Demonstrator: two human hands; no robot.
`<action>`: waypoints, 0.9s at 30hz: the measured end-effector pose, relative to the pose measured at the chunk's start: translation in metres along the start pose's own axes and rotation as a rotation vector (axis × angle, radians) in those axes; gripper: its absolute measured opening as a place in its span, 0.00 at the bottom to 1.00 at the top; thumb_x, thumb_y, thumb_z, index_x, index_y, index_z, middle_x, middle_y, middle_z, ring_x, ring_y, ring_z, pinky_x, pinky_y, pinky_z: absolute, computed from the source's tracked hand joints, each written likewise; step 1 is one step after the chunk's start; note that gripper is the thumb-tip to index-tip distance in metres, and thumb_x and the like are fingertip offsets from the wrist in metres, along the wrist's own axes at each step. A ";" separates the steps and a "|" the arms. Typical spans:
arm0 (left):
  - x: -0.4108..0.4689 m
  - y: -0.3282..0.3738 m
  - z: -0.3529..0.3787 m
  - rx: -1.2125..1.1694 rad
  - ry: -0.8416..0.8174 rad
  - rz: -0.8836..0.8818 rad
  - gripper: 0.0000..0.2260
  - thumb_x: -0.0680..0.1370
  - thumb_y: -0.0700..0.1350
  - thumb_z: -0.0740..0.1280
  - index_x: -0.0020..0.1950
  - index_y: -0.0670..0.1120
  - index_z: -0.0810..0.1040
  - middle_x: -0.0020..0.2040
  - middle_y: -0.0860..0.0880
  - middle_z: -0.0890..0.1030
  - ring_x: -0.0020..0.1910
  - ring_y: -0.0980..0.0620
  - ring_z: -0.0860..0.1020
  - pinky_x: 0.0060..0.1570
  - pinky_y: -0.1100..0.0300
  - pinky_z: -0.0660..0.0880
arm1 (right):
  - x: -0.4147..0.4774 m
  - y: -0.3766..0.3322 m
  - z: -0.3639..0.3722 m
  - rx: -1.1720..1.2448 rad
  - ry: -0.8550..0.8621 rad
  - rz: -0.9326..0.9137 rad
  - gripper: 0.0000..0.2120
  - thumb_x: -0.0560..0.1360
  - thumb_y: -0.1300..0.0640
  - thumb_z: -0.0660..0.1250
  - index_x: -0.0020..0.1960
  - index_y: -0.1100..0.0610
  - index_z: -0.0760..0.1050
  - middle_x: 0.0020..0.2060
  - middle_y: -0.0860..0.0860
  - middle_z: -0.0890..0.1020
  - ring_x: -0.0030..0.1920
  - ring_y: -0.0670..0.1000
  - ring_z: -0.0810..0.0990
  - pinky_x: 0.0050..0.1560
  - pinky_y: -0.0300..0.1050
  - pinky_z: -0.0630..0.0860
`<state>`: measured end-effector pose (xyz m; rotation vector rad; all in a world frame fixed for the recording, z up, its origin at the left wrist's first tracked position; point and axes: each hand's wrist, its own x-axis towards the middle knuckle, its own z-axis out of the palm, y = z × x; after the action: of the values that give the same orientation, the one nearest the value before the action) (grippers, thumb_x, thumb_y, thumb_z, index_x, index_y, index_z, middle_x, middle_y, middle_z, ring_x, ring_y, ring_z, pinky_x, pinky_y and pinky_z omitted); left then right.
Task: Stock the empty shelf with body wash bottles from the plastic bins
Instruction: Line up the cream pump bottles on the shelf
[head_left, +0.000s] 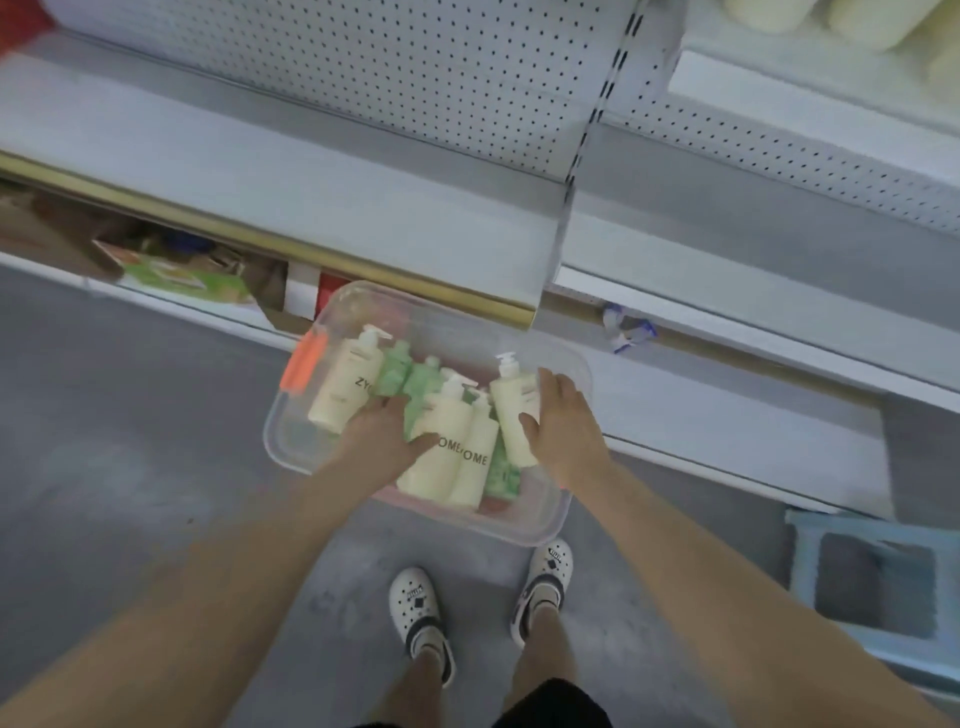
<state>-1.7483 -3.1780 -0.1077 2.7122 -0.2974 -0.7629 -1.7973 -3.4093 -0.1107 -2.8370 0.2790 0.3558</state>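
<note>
A clear plastic bin (291, 447) with an orange latch (305, 362) sits on the grey floor below the shelving. Inside lie several cream pump bottles and green bottles (397, 371). My left hand (382, 434) reaches into the bin, its thumb against a cream bottle (441, 441) and its fingers over a green one. My right hand (563, 421) wraps around the rightmost cream bottle (511, 410), thumb across its front. The empty white shelf (322, 197) with a pegboard back lies above the bin.
My feet in white clogs (418, 613) stand just behind the bin. A pale blue stool (878, 577) sits at the right. Boxes and a green pack (176, 275) fill the lower shelf at left. A blue-white wrapper (626, 327) lies on the low right shelf. Pale bottles (878, 21) stand top right.
</note>
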 end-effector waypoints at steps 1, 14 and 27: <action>0.002 0.002 0.010 -0.019 -0.035 -0.003 0.34 0.75 0.63 0.64 0.74 0.45 0.63 0.66 0.43 0.72 0.63 0.42 0.73 0.58 0.52 0.70 | 0.006 0.002 0.007 0.030 -0.034 0.048 0.31 0.81 0.51 0.61 0.77 0.61 0.53 0.69 0.61 0.66 0.63 0.61 0.72 0.61 0.51 0.70; 0.016 0.014 0.054 -0.299 0.008 -0.148 0.34 0.69 0.56 0.73 0.68 0.43 0.64 0.58 0.44 0.77 0.55 0.43 0.76 0.48 0.56 0.69 | 0.060 0.018 0.042 0.547 -0.300 0.352 0.43 0.60 0.40 0.75 0.68 0.57 0.66 0.60 0.55 0.75 0.59 0.56 0.76 0.58 0.51 0.75; 0.009 0.013 0.041 -0.550 0.081 -0.223 0.31 0.68 0.50 0.76 0.65 0.42 0.67 0.55 0.48 0.77 0.53 0.47 0.76 0.50 0.55 0.72 | 0.040 0.017 0.019 0.888 -0.366 0.264 0.29 0.68 0.51 0.76 0.63 0.53 0.65 0.52 0.49 0.79 0.51 0.49 0.80 0.49 0.49 0.79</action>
<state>-1.7639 -3.2023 -0.1406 2.2603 0.2116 -0.6685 -1.7673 -3.4261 -0.1433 -1.8307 0.5648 0.6083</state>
